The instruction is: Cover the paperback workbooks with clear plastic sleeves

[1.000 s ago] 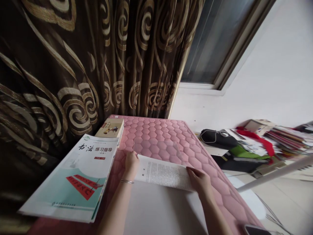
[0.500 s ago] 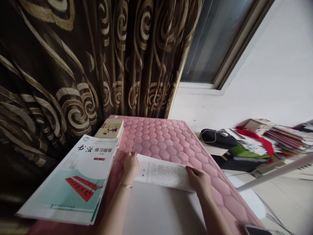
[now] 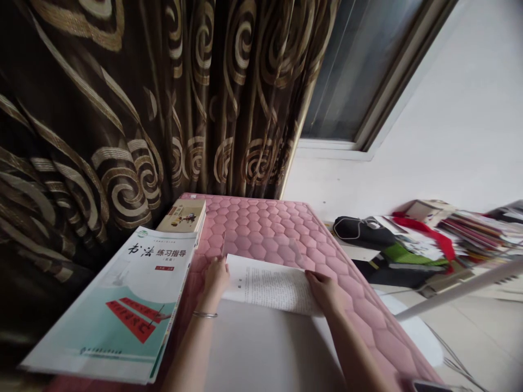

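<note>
A printed page with small lines of text lies across the pink surface in front of me. My left hand is closed at its left edge, a silver bangle on the wrist. My right hand grips the opposite edge, fingers curled partly out of sight beneath. Nearer to me, a blank greyish-white sheet spreads between my forearms; whether it joins the page is unclear. Just beyond the page rests a clear plastic sheet. Left of my left arm is a calligraphy workbook on a stack.
A beige illustrated book sits behind the workbook on the pink quilted table cover. A patterned curtain hangs at the back. To the right are a black pouch, a red strap and piled papers. A dark device shows at the bottom edge.
Both hands and the printed page have shifted slightly left. The right hand's grip on the page edge continues, as does the left's.
</note>
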Demonstrator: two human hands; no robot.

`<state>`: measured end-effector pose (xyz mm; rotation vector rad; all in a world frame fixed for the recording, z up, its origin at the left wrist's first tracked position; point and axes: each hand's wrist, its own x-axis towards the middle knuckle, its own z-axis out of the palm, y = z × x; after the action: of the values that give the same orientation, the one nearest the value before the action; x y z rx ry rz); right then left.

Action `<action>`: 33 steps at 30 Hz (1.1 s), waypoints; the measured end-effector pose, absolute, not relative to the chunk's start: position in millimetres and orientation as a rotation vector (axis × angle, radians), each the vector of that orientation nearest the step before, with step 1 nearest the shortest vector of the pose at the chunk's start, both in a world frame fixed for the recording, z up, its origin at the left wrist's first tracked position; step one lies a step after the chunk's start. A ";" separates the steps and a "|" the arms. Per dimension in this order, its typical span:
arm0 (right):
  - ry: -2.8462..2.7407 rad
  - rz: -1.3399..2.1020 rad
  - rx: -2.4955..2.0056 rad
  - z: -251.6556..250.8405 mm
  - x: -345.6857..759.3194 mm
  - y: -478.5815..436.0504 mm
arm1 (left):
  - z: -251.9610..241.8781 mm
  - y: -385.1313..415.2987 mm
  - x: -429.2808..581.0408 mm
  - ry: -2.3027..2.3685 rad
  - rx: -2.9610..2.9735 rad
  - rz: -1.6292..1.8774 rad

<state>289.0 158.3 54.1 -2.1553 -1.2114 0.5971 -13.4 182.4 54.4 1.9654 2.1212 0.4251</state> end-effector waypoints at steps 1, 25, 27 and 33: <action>-1.230 0.597 -2.155 53.3 288.7 161.2 | 53.0 183.6 -14.2 2.117 1.960 0.428; -1.437 0.458 -2.176 46.6 290.9 154.1 | 32.1 194.2 -20.4 2.082 1.999 0.467; -1.411 0.478 -2.156 44.2 292.2 156.2 | 33.9 193.5 -20.4 2.077 1.988 0.494; -1.346 0.495 -2.157 39.5 293.4 160.3 | 36.5 198.3 -23.9 2.018 1.843 0.671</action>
<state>293.4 160.3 39.5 -2.1573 -1.3459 0.4949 -23.9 198.3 36.5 1.8427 2.0176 0.6709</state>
